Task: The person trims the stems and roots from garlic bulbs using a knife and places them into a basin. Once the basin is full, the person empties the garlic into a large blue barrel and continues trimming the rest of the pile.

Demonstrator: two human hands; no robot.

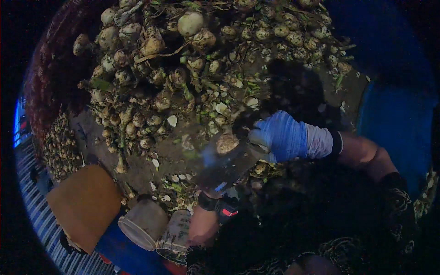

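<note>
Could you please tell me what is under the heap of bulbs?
Around the edges of the heap of bulbs, a brown surface shows, with pale scraps on it; what lies beneath the heap's middle is covered from view.

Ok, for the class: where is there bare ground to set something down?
Mainly on the ground at left, between the bulb heap and the tan panel; a narrower, scrap-dotted strip separates the heap from the blue surface. It's crowded across the heap and beside the tubs.
</note>
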